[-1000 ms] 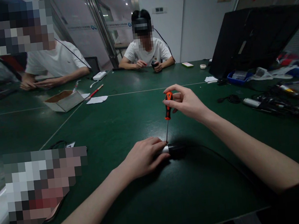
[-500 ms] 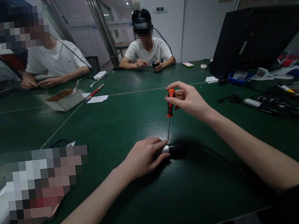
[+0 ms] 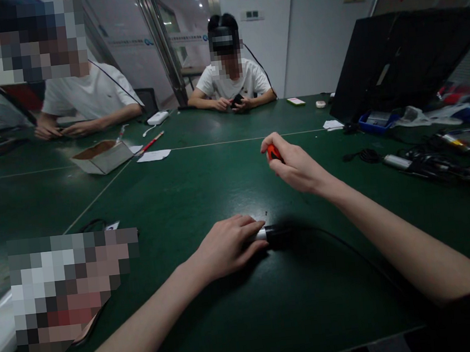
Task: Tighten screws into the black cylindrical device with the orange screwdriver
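My left hand (image 3: pixel 225 247) lies closed over one end of a dark cylindrical part with a silver collar (image 3: pixel 272 233) and presses it onto the green table (image 3: pixel 186 192). A black cable runs from the part toward the right. My right hand (image 3: pixel 296 164) hovers above and behind the part, with its fingers wrapped round an orange-handled screwdriver (image 3: pixel 273 152); only the handle's tip shows, the shaft is hidden. A tiny dark speck, perhaps a screw (image 3: pixel 266 213), lies on the table just behind the collar.
Two people in white shirts sit across the table, each handling small things. A cardboard box (image 3: pixel 101 156), a red pen and papers lie at far left. An open black case (image 3: pixel 403 57) and a tangle of tools and cables (image 3: pixel 435 160) fill the right side.
My right hand has lifted the screwdriver off the part and folded it into the palm, so its shaft no longer stands on the collar. My left hand has stayed put.
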`<state>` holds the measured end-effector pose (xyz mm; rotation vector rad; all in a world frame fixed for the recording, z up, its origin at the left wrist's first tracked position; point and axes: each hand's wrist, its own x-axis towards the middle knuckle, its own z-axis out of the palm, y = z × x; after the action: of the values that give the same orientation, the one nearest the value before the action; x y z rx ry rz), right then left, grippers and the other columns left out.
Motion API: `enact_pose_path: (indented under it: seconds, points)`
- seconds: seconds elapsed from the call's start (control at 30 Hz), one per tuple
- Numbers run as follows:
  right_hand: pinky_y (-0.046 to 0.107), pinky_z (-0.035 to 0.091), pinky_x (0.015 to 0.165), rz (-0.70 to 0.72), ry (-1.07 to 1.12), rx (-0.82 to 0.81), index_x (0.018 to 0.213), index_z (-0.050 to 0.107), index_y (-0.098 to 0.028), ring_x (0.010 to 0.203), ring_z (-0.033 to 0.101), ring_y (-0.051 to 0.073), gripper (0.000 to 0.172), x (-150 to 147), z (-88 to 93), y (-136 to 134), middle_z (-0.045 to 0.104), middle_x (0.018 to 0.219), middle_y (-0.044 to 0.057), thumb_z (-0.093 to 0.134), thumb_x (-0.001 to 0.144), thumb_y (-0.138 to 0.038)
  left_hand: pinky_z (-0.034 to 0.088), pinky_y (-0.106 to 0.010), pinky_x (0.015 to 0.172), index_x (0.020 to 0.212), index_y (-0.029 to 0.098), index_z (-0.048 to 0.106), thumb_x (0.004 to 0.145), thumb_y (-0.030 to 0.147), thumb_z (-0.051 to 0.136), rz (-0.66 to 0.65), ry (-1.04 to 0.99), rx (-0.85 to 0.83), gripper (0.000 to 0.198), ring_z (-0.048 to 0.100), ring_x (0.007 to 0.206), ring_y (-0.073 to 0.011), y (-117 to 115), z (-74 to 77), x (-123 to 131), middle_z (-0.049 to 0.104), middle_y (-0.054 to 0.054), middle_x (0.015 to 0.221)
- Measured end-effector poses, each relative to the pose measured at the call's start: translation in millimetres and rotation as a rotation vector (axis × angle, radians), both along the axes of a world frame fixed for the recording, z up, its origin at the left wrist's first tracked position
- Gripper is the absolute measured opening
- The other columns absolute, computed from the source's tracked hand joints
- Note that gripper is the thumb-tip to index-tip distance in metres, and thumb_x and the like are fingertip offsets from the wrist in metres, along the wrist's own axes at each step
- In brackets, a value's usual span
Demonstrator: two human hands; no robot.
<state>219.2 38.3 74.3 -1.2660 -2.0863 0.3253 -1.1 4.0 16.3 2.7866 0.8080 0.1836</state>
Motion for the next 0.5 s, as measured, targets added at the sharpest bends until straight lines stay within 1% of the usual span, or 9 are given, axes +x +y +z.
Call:
enact_pose_path:
  seconds: [0.07, 0.1, 0.17, 0.23, 0.3, 0.37, 0.5]
  points:
    - [0.026, 0.035, 0.067, -0.001, -0.103, -0.052, 0.104, 0.053, -0.017, 0.068, 0.048, 0.014, 0.023, 2.0, -2.6, 1.3, 0.054, 0.081, 0.001, 0.045, 0.083, -0.018, 0.048, -0.031, 0.074, 0.124, 0.017, 0.059, 0.099, 0.036, 0.047, 0.006, 0.006, -0.004, 0.033, 0.061, 0.090, -0.0223, -0.5, 0.5, 0.0, 0.064, -0.009, 0.106]
    - [0.025, 0.035, 0.066, 0.024, -0.145, -0.089, 0.099, 0.057, -0.016, 0.068, 0.048, 0.014, 0.019, 2.9, -5.4, 2.2, 0.055, 0.079, 0.001, 0.051, 0.082, -0.021, 0.048, -0.031, 0.074, 0.123, 0.017, 0.059, 0.099, 0.036, 0.047, 0.009, 0.010, -0.006, 0.032, 0.061, 0.090, -0.0224, -0.7, 0.5, 0.0, 0.064, -0.009, 0.106]
    - [0.025, 0.035, 0.064, 0.105, -0.230, -0.180, 0.090, 0.064, -0.016, 0.067, 0.051, 0.014, 0.015, 4.3, -13.5, 4.3, 0.059, 0.076, 0.001, 0.063, 0.079, -0.027, 0.048, -0.031, 0.073, 0.120, 0.017, 0.060, 0.099, 0.036, 0.047, 0.013, 0.015, -0.006, 0.031, 0.061, 0.089, -0.0225, -1.0, 0.2, 0.0, 0.064, -0.009, 0.104]
    - [0.024, 0.036, 0.063, 0.196, -0.318, -0.273, 0.088, 0.069, -0.017, 0.067, 0.053, 0.014, 0.018, 4.5, -23.4, 6.6, 0.062, 0.076, 0.001, 0.071, 0.074, -0.029, 0.048, -0.031, 0.072, 0.118, 0.018, 0.061, 0.099, 0.035, 0.047, 0.016, 0.016, -0.007, 0.029, 0.061, 0.087, -0.0222, -1.1, -0.2, 0.0, 0.064, -0.008, 0.104]
    - [0.023, 0.037, 0.062, 0.269, -0.387, -0.348, 0.092, 0.072, -0.020, 0.069, 0.056, 0.014, 0.022, 3.6, -32.6, 8.7, 0.066, 0.079, 0.001, 0.074, 0.072, -0.029, 0.048, -0.031, 0.072, 0.116, 0.018, 0.062, 0.099, 0.035, 0.047, 0.016, 0.014, -0.009, 0.028, 0.061, 0.087, -0.0217, -1.2, -0.3, 0.0, 0.064, -0.008, 0.103]
    - [0.022, 0.039, 0.062, 0.314, -0.439, -0.403, 0.095, 0.073, -0.022, 0.071, 0.059, 0.014, 0.023, 2.0, -39.6, 10.5, 0.069, 0.084, 0.002, 0.073, 0.074, -0.027, 0.048, -0.030, 0.071, 0.116, 0.018, 0.062, 0.099, 0.036, 0.047, 0.015, 0.014, -0.012, 0.029, 0.061, 0.087, -0.0216, -1.4, 0.2, 0.2, 0.064, -0.008, 0.104]
    - [0.023, 0.041, 0.066, 0.329, -0.493, -0.432, 0.095, 0.072, -0.019, 0.078, 0.062, 0.016, 0.016, -1.2, -46.4, 13.6, 0.071, 0.091, 0.005, 0.067, 0.080, -0.023, 0.048, -0.030, 0.071, 0.117, 0.018, 0.062, 0.099, 0.035, 0.047, 0.014, 0.015, -0.011, 0.029, 0.061, 0.087, -0.0218, -1.8, 1.5, 0.7, 0.064, -0.009, 0.103]
